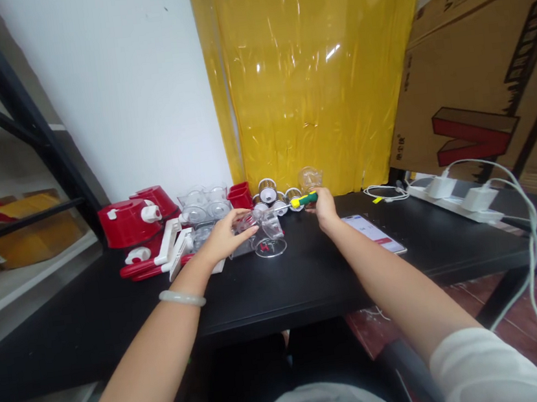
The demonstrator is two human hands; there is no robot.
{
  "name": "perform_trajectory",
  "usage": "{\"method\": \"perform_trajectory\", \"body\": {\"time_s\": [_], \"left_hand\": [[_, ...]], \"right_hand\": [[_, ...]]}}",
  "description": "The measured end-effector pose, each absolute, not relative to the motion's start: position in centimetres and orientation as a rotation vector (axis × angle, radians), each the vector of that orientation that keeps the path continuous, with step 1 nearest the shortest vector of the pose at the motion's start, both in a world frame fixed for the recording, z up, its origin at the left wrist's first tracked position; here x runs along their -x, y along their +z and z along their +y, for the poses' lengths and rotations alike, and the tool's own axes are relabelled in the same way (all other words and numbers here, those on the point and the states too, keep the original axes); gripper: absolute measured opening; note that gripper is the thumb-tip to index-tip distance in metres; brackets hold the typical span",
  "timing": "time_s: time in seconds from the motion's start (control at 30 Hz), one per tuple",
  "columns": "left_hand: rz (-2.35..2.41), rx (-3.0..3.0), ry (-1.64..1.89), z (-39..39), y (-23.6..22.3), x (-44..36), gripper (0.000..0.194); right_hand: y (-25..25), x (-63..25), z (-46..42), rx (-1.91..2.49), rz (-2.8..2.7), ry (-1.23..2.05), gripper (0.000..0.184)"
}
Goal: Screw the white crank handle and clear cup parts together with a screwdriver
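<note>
My right hand is closed round the green and yellow handle of a screwdriver. Its thin shaft points left, and the tip meets a clear plastic part. That part is in the grip of my left hand, whose thumb lies along the near side. Just below it on the table is a round clear dish with small red pieces in it. Behind the hands stand several metallic spools with white ends. The exact contact at the screwdriver's tip is too small to make out.
Red plastic housings and white-and-red handles lie at the left, beside stacked clear cups. A red square container stands behind. To the right are a phone and a power strip with trailing cables on the black table.
</note>
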State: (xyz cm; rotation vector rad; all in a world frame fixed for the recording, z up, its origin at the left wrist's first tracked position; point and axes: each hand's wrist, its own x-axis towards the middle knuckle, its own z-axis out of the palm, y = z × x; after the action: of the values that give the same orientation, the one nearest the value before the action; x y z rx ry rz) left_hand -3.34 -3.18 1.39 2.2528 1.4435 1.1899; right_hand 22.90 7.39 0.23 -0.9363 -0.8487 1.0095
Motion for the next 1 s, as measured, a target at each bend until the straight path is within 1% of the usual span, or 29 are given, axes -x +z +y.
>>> {"method": "perform_trajectory", "body": {"time_s": [0.13, 0.3, 0.4, 0.57, 0.73, 0.87, 0.9, 1.0], "left_hand": [[1.447, -2.267, 1.185, -3.18, 1.41, 3.40, 0.058], [1.449, -2.269, 1.182, -3.09, 1.32, 3.41, 0.058], [1.443, -2.266, 1.183, -2.99, 1.25, 3.45, 0.058], [1.430, -2.273, 1.192, -2.85, 1.19, 3.52, 0.059], [1.425, -2.267, 1.197, -2.82, 1.11, 3.59, 0.059], [1.438, -2.259, 1.185, -2.97, 1.24, 3.51, 0.060], [1.442, -2.258, 1.185, -3.02, 1.29, 3.48, 0.060], [1.452, -2.260, 1.187, -3.12, 1.37, 3.40, 0.059]], "right_hand": [[0.16, -22.79, 7.41, 0.953, -0.865, 1.005, 0.006], [-0.30, -22.73, 7.57, 0.930, -0.909, 0.947, 0.019], [-0.31, -22.82, 7.50, 0.953, -0.914, 0.927, 0.023], [0.04, -23.01, 7.22, 0.945, -0.881, 0.989, 0.015], [0.19, -22.97, 7.23, 0.937, -0.860, 0.995, 0.015], [0.07, -22.84, 7.60, 0.939, -0.848, 1.004, 0.006], [-0.02, -22.82, 7.70, 0.928, -0.848, 1.001, 0.006], [-0.31, -22.81, 7.87, 0.901, -0.884, 0.938, 0.018]]}}
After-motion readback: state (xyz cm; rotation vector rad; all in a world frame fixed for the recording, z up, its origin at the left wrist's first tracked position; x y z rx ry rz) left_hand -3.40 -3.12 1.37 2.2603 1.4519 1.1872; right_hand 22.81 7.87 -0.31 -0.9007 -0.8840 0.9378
